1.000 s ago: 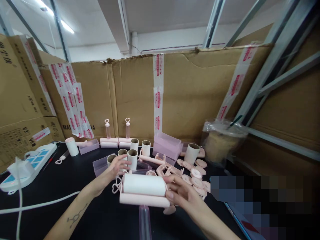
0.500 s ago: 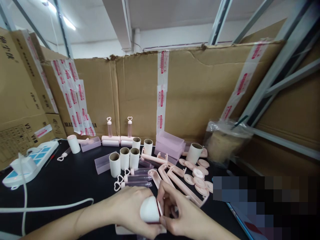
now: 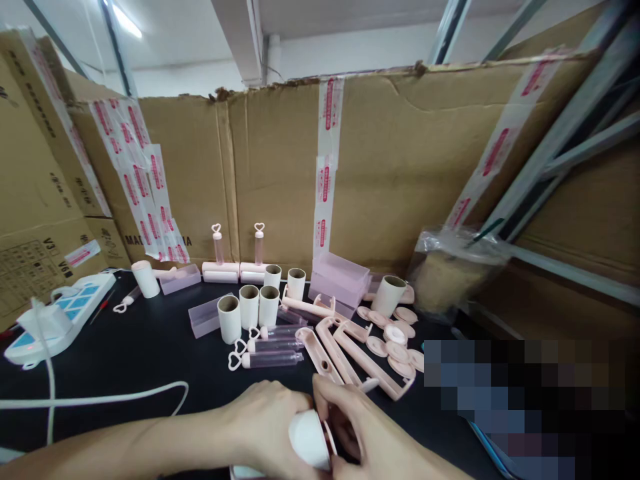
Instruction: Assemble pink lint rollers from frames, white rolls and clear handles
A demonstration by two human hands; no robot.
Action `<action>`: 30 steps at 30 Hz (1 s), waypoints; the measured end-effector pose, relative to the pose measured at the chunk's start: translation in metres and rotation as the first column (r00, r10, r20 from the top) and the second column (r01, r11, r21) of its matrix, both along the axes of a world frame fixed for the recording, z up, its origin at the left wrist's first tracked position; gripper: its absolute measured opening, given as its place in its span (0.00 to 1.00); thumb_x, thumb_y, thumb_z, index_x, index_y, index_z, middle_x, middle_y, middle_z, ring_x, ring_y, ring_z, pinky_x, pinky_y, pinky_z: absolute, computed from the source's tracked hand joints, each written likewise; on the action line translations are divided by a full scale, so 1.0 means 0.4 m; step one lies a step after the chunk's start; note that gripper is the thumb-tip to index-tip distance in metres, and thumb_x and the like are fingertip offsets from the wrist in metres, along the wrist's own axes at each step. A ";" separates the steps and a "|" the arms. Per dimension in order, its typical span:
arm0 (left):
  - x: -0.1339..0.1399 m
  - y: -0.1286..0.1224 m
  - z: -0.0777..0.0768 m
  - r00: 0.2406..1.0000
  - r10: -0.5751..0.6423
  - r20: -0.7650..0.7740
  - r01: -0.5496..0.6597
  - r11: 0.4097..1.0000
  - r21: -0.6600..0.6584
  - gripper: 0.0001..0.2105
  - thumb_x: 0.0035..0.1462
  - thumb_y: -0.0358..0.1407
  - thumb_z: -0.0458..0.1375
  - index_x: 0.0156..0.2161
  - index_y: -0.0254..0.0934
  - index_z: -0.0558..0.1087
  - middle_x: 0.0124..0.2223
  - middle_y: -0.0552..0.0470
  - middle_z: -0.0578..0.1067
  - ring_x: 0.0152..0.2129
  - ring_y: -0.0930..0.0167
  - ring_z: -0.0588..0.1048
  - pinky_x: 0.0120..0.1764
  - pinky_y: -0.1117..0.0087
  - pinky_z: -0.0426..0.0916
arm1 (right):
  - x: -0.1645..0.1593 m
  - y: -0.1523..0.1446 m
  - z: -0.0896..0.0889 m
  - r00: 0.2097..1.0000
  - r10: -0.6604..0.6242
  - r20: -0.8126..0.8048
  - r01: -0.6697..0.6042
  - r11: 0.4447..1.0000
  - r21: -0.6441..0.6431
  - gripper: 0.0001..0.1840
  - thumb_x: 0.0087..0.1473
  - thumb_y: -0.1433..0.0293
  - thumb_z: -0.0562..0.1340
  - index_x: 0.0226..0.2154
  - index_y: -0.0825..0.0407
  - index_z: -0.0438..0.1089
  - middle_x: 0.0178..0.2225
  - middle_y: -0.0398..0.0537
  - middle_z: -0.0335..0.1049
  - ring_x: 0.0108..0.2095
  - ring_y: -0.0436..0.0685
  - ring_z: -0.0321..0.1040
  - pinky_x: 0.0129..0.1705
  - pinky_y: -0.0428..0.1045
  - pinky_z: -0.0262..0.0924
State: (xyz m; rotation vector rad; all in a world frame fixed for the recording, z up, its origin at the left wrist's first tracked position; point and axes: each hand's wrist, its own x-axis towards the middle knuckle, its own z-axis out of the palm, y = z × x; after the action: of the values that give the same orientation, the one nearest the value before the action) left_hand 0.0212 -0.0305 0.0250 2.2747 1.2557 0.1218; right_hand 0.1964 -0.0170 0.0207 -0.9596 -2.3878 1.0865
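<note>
- I count six upright paper rolls (image 3: 229, 319) on the black table (image 3: 125, 353).
- Three clear handles with heart ends (image 3: 267, 359) lie flat.
- Two finished rollers (image 3: 221, 270) stand at the back.
- Three pink frames (image 3: 370, 363) lie together.
- One white power strip (image 3: 60, 315).
- My two hands, left hand (image 3: 265, 427) and right hand (image 3: 365, 440), grip one white roll (image 3: 309, 440).

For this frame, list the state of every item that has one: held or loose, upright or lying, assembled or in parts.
White roll: held between both hands, end toward the camera.
Left hand: closed on the roll.
Right hand: fingers at the roll's end.
Cardboard-core rolls: upright, loose.
Heart-topped clear handles: lying flat.
Two finished rollers: standing, handles up.
Pink frames: lying, unassembled.
Pink end caps: loose pile.
</note>
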 end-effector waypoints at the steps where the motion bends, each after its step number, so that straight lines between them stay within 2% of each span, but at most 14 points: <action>1: 0.002 0.001 -0.001 1.000 -0.005 -0.007 0.005 1.000 -0.002 0.19 0.38 0.53 0.60 0.32 0.41 0.73 0.29 0.53 0.77 0.27 0.61 0.77 0.22 0.73 0.58 | 0.000 -0.001 0.001 1.000 -0.007 0.006 0.007 0.999 0.045 0.17 0.27 0.78 0.55 0.22 0.48 0.47 0.19 0.33 0.50 0.19 0.46 0.48 0.18 0.44 0.37; 4: 0.006 0.008 0.001 1.000 -0.009 -0.028 0.009 1.000 -0.007 0.21 0.37 0.55 0.60 0.32 0.41 0.73 0.28 0.53 0.77 0.26 0.61 0.77 0.22 0.73 0.58 | 0.000 -0.001 0.006 0.999 -0.019 0.036 0.014 0.994 0.110 0.16 0.26 0.78 0.53 0.22 0.48 0.46 0.18 0.33 0.49 0.19 0.46 0.48 0.19 0.44 0.38; 7: 0.008 0.016 0.004 1.000 -0.013 0.010 0.014 0.999 -0.048 0.22 0.38 0.56 0.60 0.33 0.40 0.73 0.29 0.53 0.77 0.27 0.63 0.76 0.24 0.73 0.59 | 0.002 0.010 0.014 0.998 -0.010 0.067 0.003 0.994 0.110 0.16 0.27 0.78 0.53 0.21 0.48 0.46 0.17 0.33 0.48 0.18 0.46 0.47 0.19 0.44 0.37; 11: 0.007 0.017 0.017 0.990 -0.044 0.135 0.050 0.998 -0.044 0.23 0.40 0.52 0.61 0.39 0.38 0.72 0.36 0.50 0.77 0.30 0.64 0.76 0.28 0.73 0.64 | 0.008 0.022 0.018 0.998 0.002 0.068 -0.010 0.993 0.121 0.16 0.27 0.77 0.54 0.21 0.48 0.46 0.16 0.32 0.47 0.17 0.46 0.45 0.18 0.45 0.36; 14: 0.008 0.009 0.026 0.985 -0.066 0.161 0.069 0.997 -0.015 0.20 0.42 0.49 0.60 0.38 0.37 0.72 0.37 0.49 0.77 0.31 0.65 0.75 0.30 0.73 0.65 | 0.011 0.015 0.016 0.999 0.002 0.047 -0.008 0.992 0.125 0.16 0.28 0.77 0.54 0.22 0.48 0.46 0.17 0.32 0.47 0.17 0.46 0.45 0.18 0.44 0.36; 18: 0.012 0.003 0.014 0.990 -0.103 0.091 0.104 0.994 -0.010 0.15 0.44 0.47 0.58 0.33 0.38 0.72 0.31 0.53 0.77 0.26 0.67 0.76 0.25 0.75 0.63 | 0.010 0.000 0.018 0.998 0.034 0.048 -0.040 0.989 0.143 0.15 0.28 0.77 0.53 0.21 0.48 0.46 0.17 0.33 0.48 0.18 0.46 0.48 0.18 0.44 0.39; 23: 0.014 0.007 -0.009 0.994 -0.082 -0.071 0.083 0.996 0.020 0.18 0.38 0.53 0.59 0.29 0.41 0.71 0.27 0.53 0.77 0.25 0.61 0.77 0.20 0.73 0.58 | 0.001 -0.006 0.021 0.997 0.046 0.056 -0.053 0.992 0.113 0.14 0.27 0.77 0.54 0.20 0.48 0.46 0.17 0.33 0.49 0.18 0.46 0.48 0.18 0.44 0.39; 30: 0.012 -0.008 0.009 0.987 -0.142 -0.080 0.147 0.988 0.056 0.18 0.43 0.54 0.56 0.29 0.41 0.71 0.28 0.53 0.78 0.26 0.60 0.78 0.21 0.73 0.57 | -0.003 -0.015 0.014 0.999 0.009 0.035 -0.010 0.999 0.040 0.15 0.26 0.76 0.55 0.19 0.48 0.47 0.16 0.33 0.50 0.18 0.46 0.47 0.19 0.44 0.40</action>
State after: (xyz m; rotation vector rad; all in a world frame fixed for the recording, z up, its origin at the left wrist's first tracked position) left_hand 0.0261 -0.0336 0.0286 2.4354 1.1335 0.0225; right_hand 0.1951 -0.0232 0.0264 -0.9622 -2.4346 1.0296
